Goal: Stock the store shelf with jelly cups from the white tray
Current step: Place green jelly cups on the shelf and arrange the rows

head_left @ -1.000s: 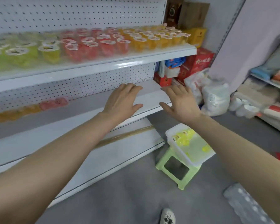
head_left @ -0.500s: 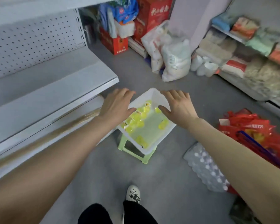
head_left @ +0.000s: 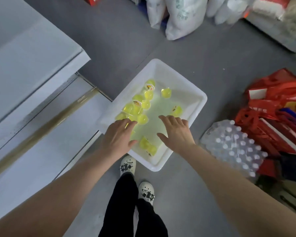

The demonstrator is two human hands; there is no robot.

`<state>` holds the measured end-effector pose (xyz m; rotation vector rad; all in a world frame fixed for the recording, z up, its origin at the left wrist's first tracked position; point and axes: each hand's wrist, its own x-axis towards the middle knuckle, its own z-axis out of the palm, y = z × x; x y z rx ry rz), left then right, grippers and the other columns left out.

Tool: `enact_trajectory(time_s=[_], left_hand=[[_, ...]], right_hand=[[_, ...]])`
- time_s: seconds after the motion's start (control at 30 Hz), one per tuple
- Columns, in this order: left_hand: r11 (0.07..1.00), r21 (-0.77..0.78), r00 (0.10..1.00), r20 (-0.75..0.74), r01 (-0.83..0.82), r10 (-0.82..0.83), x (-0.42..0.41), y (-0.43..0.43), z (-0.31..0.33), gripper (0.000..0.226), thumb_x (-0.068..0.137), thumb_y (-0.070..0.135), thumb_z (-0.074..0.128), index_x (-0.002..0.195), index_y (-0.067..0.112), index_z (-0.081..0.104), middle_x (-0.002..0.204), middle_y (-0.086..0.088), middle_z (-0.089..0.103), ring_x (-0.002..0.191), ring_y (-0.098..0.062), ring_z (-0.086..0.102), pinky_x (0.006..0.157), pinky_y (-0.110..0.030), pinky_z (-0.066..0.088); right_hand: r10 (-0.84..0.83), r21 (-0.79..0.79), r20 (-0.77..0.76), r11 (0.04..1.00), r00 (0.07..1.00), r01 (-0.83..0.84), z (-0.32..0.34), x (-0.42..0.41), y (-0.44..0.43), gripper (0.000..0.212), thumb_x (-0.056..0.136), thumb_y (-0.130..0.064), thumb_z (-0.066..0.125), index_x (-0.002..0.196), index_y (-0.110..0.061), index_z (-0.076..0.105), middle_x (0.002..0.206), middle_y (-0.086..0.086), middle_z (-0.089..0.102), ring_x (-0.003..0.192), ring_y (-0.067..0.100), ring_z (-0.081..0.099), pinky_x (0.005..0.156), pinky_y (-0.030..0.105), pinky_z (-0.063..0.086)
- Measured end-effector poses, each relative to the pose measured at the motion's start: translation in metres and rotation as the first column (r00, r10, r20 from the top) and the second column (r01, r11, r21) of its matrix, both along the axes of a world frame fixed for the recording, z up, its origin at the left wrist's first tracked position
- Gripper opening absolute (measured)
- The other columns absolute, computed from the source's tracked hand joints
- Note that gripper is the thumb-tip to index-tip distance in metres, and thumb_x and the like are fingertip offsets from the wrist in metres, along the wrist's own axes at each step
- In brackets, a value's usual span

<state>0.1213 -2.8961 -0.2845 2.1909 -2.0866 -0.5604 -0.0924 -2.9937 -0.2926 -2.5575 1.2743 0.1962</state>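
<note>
A small shop is shown: white metal shelving (head_left: pixel 32 69), stacked sacks of goods (head_left: pixel 181 16), a shrink-wrapped pack of bottles (head_left: pixel 234 144) and red bags (head_left: pixel 270 103) left on the grey floor.

Both bare forearms extended forward and downward from the lower corners of the view, converging toward centre. Left hand (head_left: pixel 119 135) palm down, fingers straight and loosely together, thumb angled inward to the right; nothing gripped. Right hand (head_left: pixel 175 133) palm down, fingers spread slightly and pointing forward-left, thumb splayed toward the left hand; nothing gripped. Hands level with each other, near but apart. Wrists straight, in line with the forearms. Legs in dark trousers visible below between the arms, feet in white clogs (head_left: pixel 128 165), left foot ahead of right.
</note>
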Motion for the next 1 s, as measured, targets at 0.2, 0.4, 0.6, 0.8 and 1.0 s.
enact_trajectory(time_s=[0.2,0.4,0.6,0.8,1.0], left_hand=[[0.999,0.03,1.0,-0.007,-0.011,0.011,0.021,-0.012,-0.074,0.07,0.068,0.034,0.084,0.128,0.012,0.057,0.12,-0.009,0.06,0.109,-0.032,0.059,0.088,-0.045,0.051],[0.998,0.056,1.0,-0.006,0.0,0.0,0.03,-0.023,-0.115,0.071,0.07,0.036,0.082,0.132,0.015,0.054,0.128,-0.01,0.055,0.116,-0.031,0.054,0.092,-0.045,0.048],[0.996,0.089,0.999,0.047,-0.014,0.01,0.028,-0.031,-0.12,0.066,0.073,0.043,0.078,0.131,0.025,0.052,0.128,-0.005,0.05,0.111,-0.027,0.052,0.087,-0.04,0.045],[0.993,0.117,0.987,0.158,-0.005,-0.014,0.025,-0.045,-0.126,0.086,0.07,0.048,0.078,0.143,0.032,0.035,0.126,-0.007,0.045,0.104,-0.027,0.046,0.081,-0.038,0.044],[0.985,0.144,0.984,0.135,0.094,-0.114,0.013,-0.052,-0.132,0.066,0.075,0.049,0.075,0.132,0.026,0.052,0.117,-0.003,0.06,0.099,-0.027,0.053,0.078,-0.04,0.04]], right_hand=[[-0.001,0.114,-0.036,0.993,0.999,0.006,-0.085,0.046,-0.017,0.063,0.091,-0.04,0.062,0.148,-0.029,0.037,0.142,0.001,0.047,0.123,0.031,0.049,0.099,0.044,0.034],[-0.038,0.171,-0.074,0.984,0.997,0.051,-0.135,0.085,-0.03,0.061,0.091,-0.038,0.062,0.145,-0.025,0.037,0.141,0.0,0.047,0.125,0.029,0.047,0.101,0.042,0.032],[-0.049,0.183,-0.114,0.981,0.992,0.069,-0.141,0.082,-0.035,0.048,0.087,-0.039,0.067,0.126,-0.019,0.045,0.115,0.001,0.061,0.108,0.03,0.055,0.091,0.04,0.036],[-0.074,0.128,-0.238,0.986,0.969,0.107,-0.142,0.047,-0.038,0.041,0.08,-0.016,0.064,0.118,-0.019,0.05,0.101,0.004,0.059,0.091,0.031,0.058,0.081,0.039,0.039],[-0.089,0.156,-0.278,0.978,0.956,0.136,-0.138,0.022,-0.039,0.042,0.083,-0.022,0.069,0.118,-0.017,0.046,0.099,0.007,0.057,0.083,0.03,0.06,0.079,0.037,0.044]])
